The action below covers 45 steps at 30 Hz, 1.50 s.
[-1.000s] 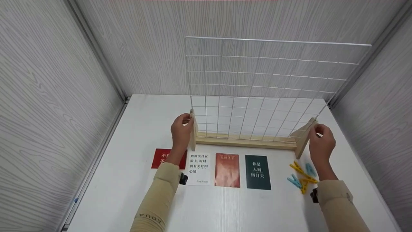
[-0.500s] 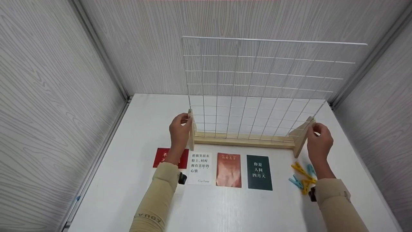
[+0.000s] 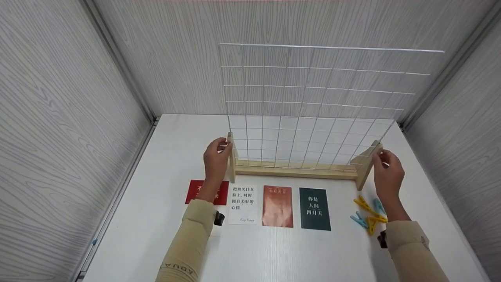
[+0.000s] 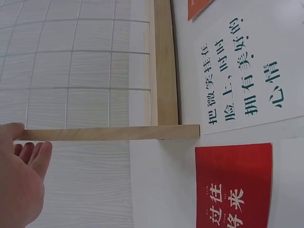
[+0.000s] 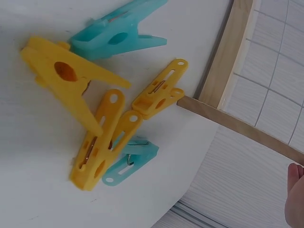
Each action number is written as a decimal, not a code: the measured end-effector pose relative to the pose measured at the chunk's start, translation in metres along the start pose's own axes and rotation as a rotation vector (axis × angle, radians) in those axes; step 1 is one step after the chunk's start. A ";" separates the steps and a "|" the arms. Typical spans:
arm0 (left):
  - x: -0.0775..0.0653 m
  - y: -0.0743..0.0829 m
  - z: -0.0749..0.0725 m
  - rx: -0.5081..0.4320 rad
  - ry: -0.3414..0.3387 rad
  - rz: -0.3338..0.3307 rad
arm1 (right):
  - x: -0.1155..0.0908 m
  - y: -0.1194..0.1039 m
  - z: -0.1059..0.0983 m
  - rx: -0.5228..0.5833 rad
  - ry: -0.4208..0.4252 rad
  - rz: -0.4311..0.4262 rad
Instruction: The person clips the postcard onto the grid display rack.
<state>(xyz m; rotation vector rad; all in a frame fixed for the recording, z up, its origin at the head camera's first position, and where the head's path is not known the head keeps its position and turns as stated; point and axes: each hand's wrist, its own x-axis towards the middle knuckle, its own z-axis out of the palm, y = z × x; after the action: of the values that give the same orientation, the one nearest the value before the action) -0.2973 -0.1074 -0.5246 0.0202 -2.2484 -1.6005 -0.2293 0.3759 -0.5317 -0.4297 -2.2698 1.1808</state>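
Observation:
A white wire grid [image 3: 331, 47] stands upright in a pale wooden stand [image 3: 297, 173] on the white table. My left hand [image 3: 216, 158] pinches the upper part of the stand's left side piece. In the left wrist view, the thumb and fingers of that hand [image 4: 21, 178] lie on either side of the wooden side piece [image 4: 109, 133]. At the other end, my right hand [image 3: 390, 172] pinches the top of the right side piece [image 3: 368, 164]. Only a bit of the right hand [image 5: 295, 197] shows in the right wrist view, so its grip is mostly hidden there.
In front of the stand lie a red card [image 3: 221, 192], a white card [image 3: 243, 213], an orange-red card [image 3: 278, 207] and a dark green card [image 3: 315, 219]. Several yellow and blue clothespins [image 3: 362, 203] lie near the right forearm. Grey wood-grain panels [image 3: 188, 78] enclose the table's back and sides.
The stand with its grid has shifted slightly to the left relative to the cards, both hands moving along with it. Cards and clothespins lie as before.

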 end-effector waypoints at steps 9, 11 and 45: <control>-0.022 0.006 0.001 0.197 0.024 0.054 | -0.031 0.013 -0.013 -0.094 -0.069 0.028; -0.031 0.008 0.005 0.227 0.014 0.078 | -0.039 0.016 -0.016 -0.127 -0.124 0.029; -0.113 0.004 0.173 0.445 -0.620 0.158 | -0.104 0.041 -0.014 -0.600 -0.635 -0.051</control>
<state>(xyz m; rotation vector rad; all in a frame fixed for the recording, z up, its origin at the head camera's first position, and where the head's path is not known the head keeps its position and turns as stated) -0.2454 0.0771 -0.6026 -0.5939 -2.9394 -1.0872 -0.1363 0.3558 -0.5915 -0.2188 -3.1714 0.6313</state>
